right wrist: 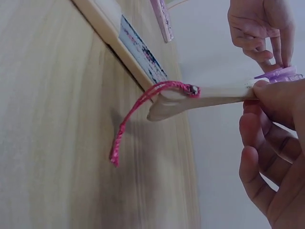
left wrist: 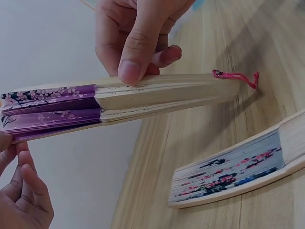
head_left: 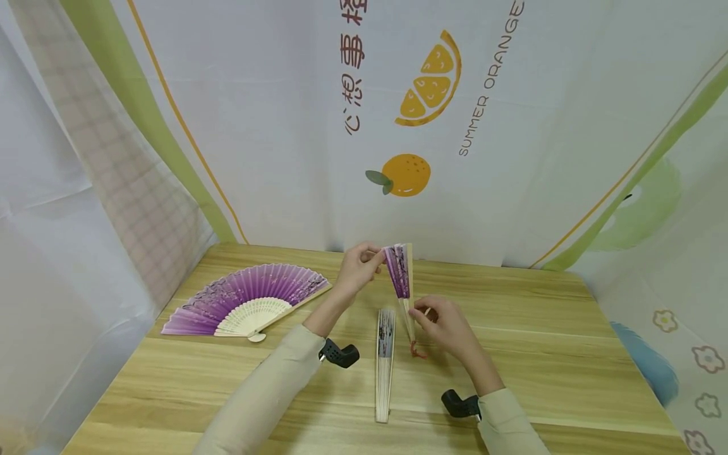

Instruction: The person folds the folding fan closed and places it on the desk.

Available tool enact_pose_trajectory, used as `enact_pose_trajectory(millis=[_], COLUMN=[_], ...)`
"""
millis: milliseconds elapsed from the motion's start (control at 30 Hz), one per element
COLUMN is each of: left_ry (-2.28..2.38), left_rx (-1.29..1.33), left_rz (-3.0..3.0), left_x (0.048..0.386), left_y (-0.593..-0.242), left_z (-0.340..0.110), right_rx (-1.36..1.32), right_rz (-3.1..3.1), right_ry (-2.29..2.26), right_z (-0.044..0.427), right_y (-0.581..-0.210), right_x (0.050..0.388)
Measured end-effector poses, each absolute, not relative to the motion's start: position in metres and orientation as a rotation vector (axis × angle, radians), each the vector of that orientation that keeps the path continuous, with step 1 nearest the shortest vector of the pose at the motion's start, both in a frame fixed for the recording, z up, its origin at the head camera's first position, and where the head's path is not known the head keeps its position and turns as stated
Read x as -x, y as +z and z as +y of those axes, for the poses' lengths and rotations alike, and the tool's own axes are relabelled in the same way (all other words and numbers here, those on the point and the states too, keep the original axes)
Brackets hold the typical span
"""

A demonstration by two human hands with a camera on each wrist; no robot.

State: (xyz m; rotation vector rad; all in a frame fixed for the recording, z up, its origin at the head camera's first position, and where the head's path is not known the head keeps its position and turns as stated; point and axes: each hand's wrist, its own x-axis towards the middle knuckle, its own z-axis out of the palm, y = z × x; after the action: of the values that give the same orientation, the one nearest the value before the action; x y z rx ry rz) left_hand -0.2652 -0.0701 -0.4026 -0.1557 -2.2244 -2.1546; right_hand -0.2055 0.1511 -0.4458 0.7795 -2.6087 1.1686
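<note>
A purple floral folding fan [head_left: 400, 272], slightly spread, is held up off the table. The left hand [head_left: 359, 268] pinches its cloth edge at the top left. Lower down, the right hand [head_left: 446, 322] pinches the wooden ribs, thumb on the outer stick in the left wrist view. From the fan's pivot end hangs a red cord [right wrist: 125, 125]. Beneath it a folded fan with a grey floral print [head_left: 385, 363] lies on the table. To the left, a purple fan [head_left: 244, 300] lies fully spread.
The wooden table [head_left: 512, 366] runs back to a white curtain [head_left: 273, 126] printed with oranges and lettering. More cloth hangs at both sides. A black wrist camera [head_left: 341, 354] sits on the left sleeve, another [head_left: 459, 404] on the right.
</note>
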Motion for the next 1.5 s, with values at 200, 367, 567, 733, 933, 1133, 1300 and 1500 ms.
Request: enact_pose_trajectory(millis=[200, 367, 567, 733, 933, 1133, 1300, 1500], left_ry=[-2.159, -2.141, -2.08, -2.025, -2.02, -2.009, -1.971, -1.964], left_rx=[0.162, 0.151, 0.143, 0.116, 0.072, 0.078, 0.07, 0.043], left_rz=[-2.215, -2.204, -2.201, -2.215, -2.199, -2.163, -2.183, -2.197], left_x=[0.265, 0.265, 0.264, 0.264, 0.265, 0.267, 0.267, 0.267], left_y=[-0.401, -0.401, -0.4, -0.4, -0.4, -0.405, -0.406, -0.403], left_z=[-0.069, -0.068, -0.065, -0.063, -0.063, -0.065, -0.065, -0.063], right_rx=[-0.78, -0.845, -0.861, -0.87, -0.839, -0.817, -0.845, -0.872], right_rz=[-2.625, -2.637, -2.606, -2.627, -2.661, -2.653, -2.633, -2.601], right_ry=[1.131, 1.051, 1.006, 0.936, 0.914, 0.904, 0.903, 0.908], right_z=[0.149, 0.147, 0.144, 0.142, 0.141, 0.144, 0.144, 0.142], right_y=[-0.441, -0.44, -0.437, -0.434, -0.431, -0.433, -0.432, -0.431], right_x=[0.204, 0.204, 0.203, 0.202, 0.2, 0.201, 0.2, 0.201])
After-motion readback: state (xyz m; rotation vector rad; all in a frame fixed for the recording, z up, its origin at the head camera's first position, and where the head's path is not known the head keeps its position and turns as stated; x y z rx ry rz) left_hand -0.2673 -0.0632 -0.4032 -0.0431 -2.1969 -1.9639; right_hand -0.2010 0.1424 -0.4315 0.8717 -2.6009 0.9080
